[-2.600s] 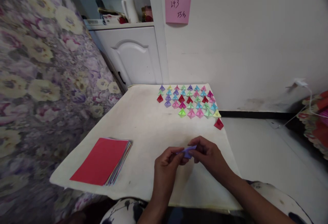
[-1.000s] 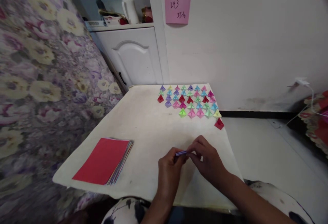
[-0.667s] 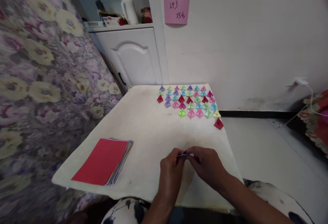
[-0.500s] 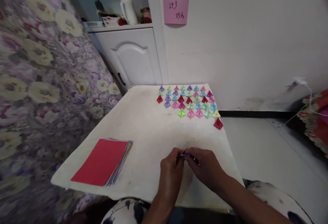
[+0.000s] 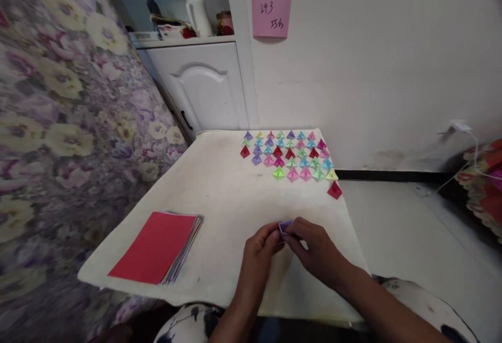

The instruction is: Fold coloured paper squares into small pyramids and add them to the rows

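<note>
A small folded piece of purple paper is held between both hands over the near part of the table. My left hand pinches its left side, fingers closed on it. On the other side, the thumb and fingers of my right hand grip the same paper. Part of the paper is hidden behind the fingers. Farther back, several folded paper pieces in many colours stand in rows. A stack of coloured paper with a red sheet on top lies to the left.
The pale table reaches back to the wall and a white cabinet. A floral curtain hangs along the left. A pink note is stuck on the wall, and a white plug with a cable is at the right.
The purple paper has turned and shows more of its inner face between the fingers. My left fingers have shifted their grip, and my right hand has risen slightly. The rows and stack stay put.
</note>
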Motion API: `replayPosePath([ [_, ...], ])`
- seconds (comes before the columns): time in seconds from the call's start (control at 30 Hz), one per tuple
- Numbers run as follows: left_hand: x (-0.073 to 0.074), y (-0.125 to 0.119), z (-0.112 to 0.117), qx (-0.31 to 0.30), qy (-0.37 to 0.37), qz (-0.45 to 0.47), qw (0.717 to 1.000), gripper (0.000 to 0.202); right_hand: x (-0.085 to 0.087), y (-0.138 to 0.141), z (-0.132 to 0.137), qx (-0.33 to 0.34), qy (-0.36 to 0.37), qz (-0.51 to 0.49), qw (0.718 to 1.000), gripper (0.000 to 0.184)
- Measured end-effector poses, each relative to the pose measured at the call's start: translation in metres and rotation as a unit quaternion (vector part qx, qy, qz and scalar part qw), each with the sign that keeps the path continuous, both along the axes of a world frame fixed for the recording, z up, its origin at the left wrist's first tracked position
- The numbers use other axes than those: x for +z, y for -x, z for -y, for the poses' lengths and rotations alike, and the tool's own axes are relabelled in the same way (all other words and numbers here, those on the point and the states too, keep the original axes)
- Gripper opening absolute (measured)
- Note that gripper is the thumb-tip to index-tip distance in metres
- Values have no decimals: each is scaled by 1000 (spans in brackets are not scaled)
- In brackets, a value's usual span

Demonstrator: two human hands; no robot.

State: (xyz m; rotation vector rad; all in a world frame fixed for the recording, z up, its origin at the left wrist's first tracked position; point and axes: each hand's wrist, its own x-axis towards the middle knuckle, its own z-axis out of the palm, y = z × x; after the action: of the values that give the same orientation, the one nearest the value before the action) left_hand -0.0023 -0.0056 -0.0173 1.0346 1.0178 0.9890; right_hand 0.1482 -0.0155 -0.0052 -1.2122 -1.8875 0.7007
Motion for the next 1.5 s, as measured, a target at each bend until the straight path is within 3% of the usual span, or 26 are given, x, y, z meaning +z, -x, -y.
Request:
replayPosePath([
  [0.2, -1, 3, -3, 5, 55, 69, 996, 23, 4, -2, 0, 27, -6, -19, 999, 13],
  [0.4, -2, 0, -3, 28, 26, 76, 996, 13, 2, 0, 2, 8, -3, -29, 1000, 11],
  [0.73, 4, -7, 2, 52, 42, 109, 992, 11, 3, 5, 7, -26, 35, -74, 996, 9],
  [0.93, 1, -10, 2, 73, 50, 104, 991, 15, -5, 7, 6, -68, 64, -77, 993, 49],
  [1.0, 0, -9, 2, 77, 44, 91, 992, 15, -4, 7, 4, -70, 89, -86, 990, 45],
  [1.17, 0, -8, 2, 78, 2, 28, 997, 14, 4, 3, -1, -85, 153, -123, 977, 13],
  [1.33, 2, -9, 1, 58, -14, -12, 998, 14, 6, 0, -3, -91, 163, -160, 969, 11],
  [1.5, 4, -10, 2, 16, -13, -46, 999, 16, 5, -1, -3, -99, 150, -136, 974, 8],
])
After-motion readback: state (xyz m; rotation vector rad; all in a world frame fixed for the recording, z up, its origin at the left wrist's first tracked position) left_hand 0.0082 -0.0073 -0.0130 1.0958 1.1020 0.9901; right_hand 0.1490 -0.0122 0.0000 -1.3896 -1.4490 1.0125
